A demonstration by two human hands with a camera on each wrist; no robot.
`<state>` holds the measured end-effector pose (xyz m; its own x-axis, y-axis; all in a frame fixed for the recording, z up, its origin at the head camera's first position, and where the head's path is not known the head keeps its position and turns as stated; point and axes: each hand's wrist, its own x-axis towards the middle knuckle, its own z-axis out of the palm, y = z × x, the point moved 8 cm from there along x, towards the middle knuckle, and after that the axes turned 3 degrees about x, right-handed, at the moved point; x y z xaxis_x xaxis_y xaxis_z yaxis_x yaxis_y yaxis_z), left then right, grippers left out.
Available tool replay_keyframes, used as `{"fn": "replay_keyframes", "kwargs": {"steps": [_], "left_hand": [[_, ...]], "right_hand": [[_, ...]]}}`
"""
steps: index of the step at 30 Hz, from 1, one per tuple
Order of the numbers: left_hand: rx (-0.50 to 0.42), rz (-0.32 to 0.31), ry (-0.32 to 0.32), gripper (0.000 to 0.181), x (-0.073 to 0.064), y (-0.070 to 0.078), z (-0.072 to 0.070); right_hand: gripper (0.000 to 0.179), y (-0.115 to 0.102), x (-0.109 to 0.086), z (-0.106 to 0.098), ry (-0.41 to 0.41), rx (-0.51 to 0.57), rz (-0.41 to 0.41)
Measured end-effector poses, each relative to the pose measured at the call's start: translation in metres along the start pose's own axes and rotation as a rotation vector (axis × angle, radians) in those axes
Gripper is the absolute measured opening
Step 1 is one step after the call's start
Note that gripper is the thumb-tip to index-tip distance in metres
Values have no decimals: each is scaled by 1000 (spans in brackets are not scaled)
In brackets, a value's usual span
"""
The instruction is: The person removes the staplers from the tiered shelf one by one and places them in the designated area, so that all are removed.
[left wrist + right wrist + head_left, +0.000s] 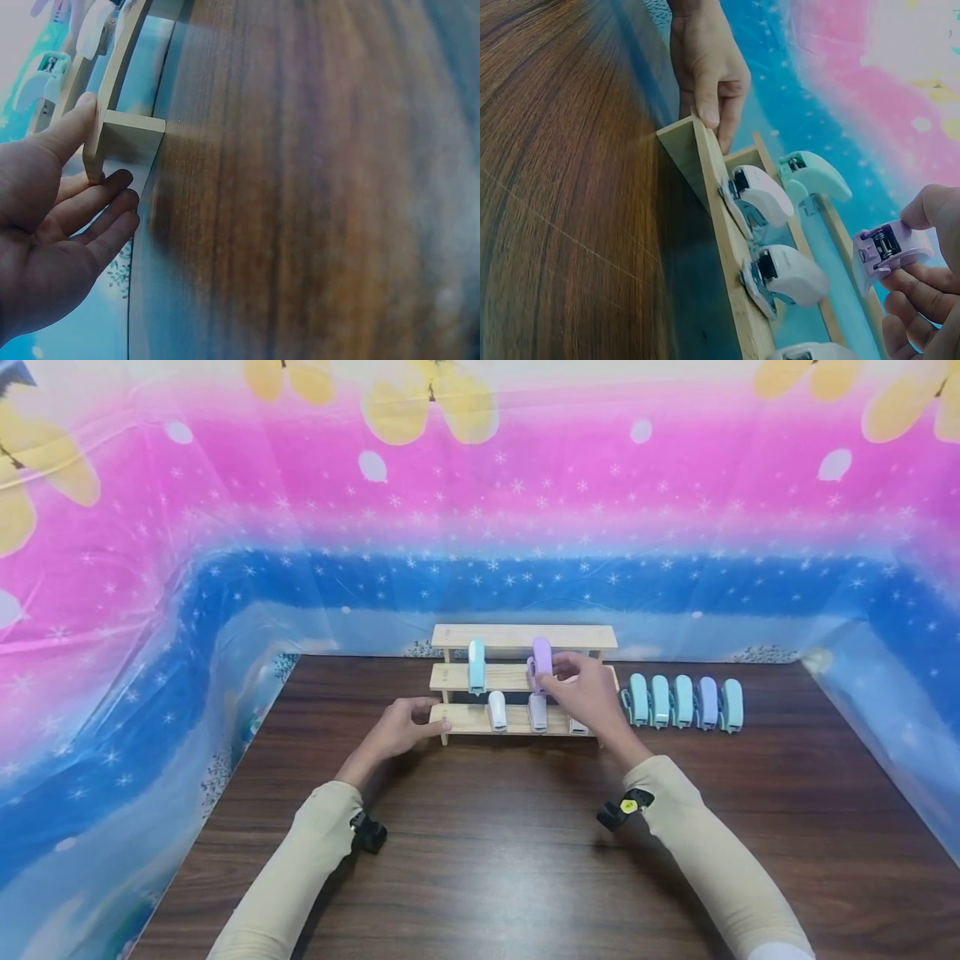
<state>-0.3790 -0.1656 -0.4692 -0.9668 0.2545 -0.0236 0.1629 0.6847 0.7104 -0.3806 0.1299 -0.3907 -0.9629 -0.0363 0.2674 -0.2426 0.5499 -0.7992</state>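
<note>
A purple stapler [542, 658] is pinched between the thumb and fingers of my right hand [591, 695], at the middle step of a three-step wooden rack [517, 635]. In the right wrist view the purple stapler [889, 249] seems held just off the step. My left hand [396, 728] grips the left end of the lowest step; the left wrist view shows its thumb [75, 124] on top and fingers below. A mint stapler [477, 667] stands on the middle step. White staplers [497, 712] stand along the lowest step, one partly hidden by my right hand.
Right of the rack, a row of several staplers [682, 702] stands on the dark wooden table [480, 860], mostly mint with one violet [706, 703]. A patterned cloth [495, 527] hangs behind and around the table.
</note>
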Motion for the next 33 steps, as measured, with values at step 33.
{"fn": "replay_keyframes", "kwargs": {"steps": [33], "left_hand": [[-9, -4, -2, 59, 0, 1, 0]], "right_hand": [[44, 27, -15, -74, 113, -65, 16]]}}
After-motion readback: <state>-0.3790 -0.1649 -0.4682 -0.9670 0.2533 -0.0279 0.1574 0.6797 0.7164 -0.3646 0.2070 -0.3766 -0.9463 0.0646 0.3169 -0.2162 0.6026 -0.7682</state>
